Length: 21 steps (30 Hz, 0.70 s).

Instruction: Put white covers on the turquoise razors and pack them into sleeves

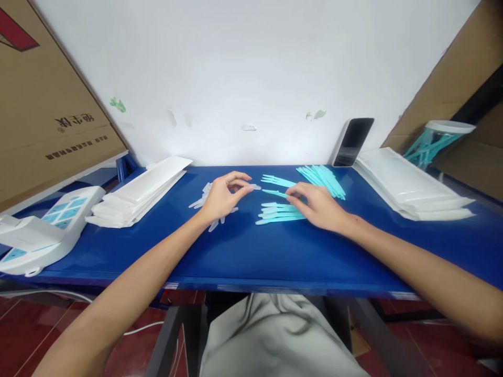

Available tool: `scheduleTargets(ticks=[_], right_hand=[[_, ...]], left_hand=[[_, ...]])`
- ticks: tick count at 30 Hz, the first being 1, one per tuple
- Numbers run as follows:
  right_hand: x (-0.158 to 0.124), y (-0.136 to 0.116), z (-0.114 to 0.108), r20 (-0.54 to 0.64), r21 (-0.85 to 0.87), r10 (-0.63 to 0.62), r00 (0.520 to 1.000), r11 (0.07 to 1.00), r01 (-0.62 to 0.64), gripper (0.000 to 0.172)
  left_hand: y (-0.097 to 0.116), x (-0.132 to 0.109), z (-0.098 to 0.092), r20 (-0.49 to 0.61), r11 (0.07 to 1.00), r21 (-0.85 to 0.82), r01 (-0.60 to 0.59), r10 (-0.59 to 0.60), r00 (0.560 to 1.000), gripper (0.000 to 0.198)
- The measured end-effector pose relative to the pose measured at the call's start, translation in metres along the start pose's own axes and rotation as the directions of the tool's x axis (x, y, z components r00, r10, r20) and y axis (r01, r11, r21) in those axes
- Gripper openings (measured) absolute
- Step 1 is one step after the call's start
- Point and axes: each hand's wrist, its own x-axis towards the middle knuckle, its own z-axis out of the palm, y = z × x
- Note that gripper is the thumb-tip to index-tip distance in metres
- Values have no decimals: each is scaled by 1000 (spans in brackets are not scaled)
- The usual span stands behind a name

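Observation:
My left hand (223, 196) pinches a small clear plastic cap (255, 187) between thumb and fingers, above a scatter of several more clear caps (204, 200) on the blue table (251, 251). My right hand (318, 205) grips one turquoise plastic stick (275, 193) whose tip points left toward the cap. Under that hand lies a small group of turquoise sticks (275, 213). A bigger pile of turquoise sticks (324, 179) lies behind it.
Stacks of white pouches lie at the left (137, 195) and the right (412, 186). A phone (351, 141) leans on the wall. A white device (43, 230) sits far left. A clear jar of turquoise sticks (436, 141) stands far right, with cardboard boxes at both sides.

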Motion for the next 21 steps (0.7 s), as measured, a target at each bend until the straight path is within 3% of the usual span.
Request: scheduleTargets(ticks=[8,21], right_hand=[[-1,1,-2,-6,-42,12,1000,999,-12,25],[-2,3,-1,16,-50,-18,1000,999,19,27]], left_hand=[[4,-3,2,42,997,63,-44,41,998,23],[6,-4,3,15,999,-34,16,-16,1000,28]])
